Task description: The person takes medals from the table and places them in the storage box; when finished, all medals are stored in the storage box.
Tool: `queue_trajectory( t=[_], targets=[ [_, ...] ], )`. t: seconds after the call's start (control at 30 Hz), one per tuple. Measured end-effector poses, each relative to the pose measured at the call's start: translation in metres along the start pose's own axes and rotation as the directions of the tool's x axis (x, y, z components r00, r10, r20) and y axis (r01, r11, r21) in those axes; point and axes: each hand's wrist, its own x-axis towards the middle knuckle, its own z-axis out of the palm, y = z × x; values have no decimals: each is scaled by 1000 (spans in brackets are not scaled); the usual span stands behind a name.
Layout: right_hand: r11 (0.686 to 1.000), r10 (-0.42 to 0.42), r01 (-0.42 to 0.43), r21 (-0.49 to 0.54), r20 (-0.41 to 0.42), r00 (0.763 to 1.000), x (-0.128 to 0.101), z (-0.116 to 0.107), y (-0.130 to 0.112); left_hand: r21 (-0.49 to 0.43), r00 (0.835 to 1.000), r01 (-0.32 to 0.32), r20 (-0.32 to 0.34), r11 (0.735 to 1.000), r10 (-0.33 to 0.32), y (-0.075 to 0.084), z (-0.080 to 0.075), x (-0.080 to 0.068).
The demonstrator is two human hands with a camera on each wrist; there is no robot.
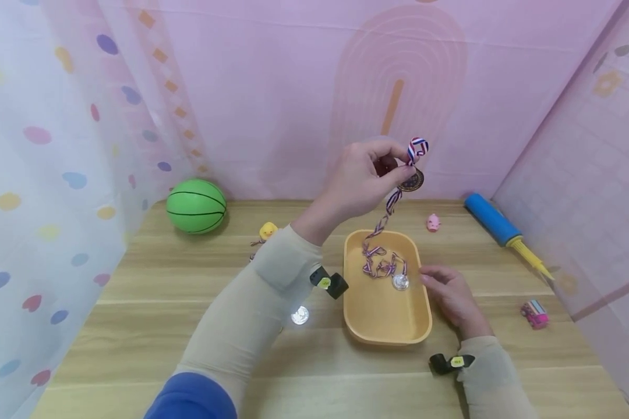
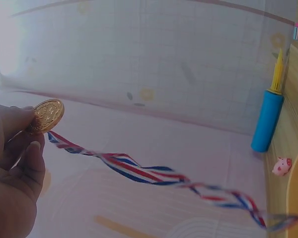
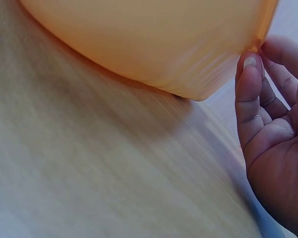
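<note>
My left hand [image 1: 360, 180] is raised above the far end of an orange plastic tray [image 1: 388, 340], pinching a gold-coloured medal [image 2: 49, 115] with its ribbon. The twisted red, white and blue ribbon [image 2: 134, 171] trails down from the medal into the tray. Inside the tray lie more striped ribbon and a silver medal [image 1: 400, 282]. At the tray's right rim, my right hand [image 1: 453, 297] holds the edge between thumb and fingers, as the right wrist view shows from close up. Another silver medal [image 1: 300, 315] lies on the table left of the tray, near my left forearm.
A green ball [image 1: 196, 206] stands at the table's back left. The yellow duck [image 1: 268, 231] is beyond my left forearm. Right of the tray are a pink pig toy [image 1: 433, 222], a blue and yellow pump [image 1: 495, 221] and a pink toy vehicle [image 1: 534, 314]. Patterned curtains surround the wooden table [image 1: 152, 326].
</note>
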Motion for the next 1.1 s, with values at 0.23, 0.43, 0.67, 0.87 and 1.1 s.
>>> queue_trajectory(
  t=[0.23, 0.43, 0.67, 0.87, 1.1],
  targets=[
    [999, 20, -20, -46, -5, 1000, 1, 5, -1, -56, 998, 62, 9, 996, -62, -19, 8, -1],
    [999, 7, -7, -35, 0, 1000, 0, 6, 0, -35, 937, 333, 123, 942, -327, -60, 24, -21],
    [1000, -15, 15, 0, 15, 1000, -1, 7, 0, 115, 873, 460, 122, 881, -472, -104, 36, -66],
    [1000, -25, 25, -8, 20, 999, -1, 7, -1, 156, 847, 480, 174, 863, -502, -123, 44, -92],
    [1000, -26, 26, 11, 32, 999, -1, 7, -1, 275, 812, 447, 274, 851, -515, -136, 64, -111]
  ],
)
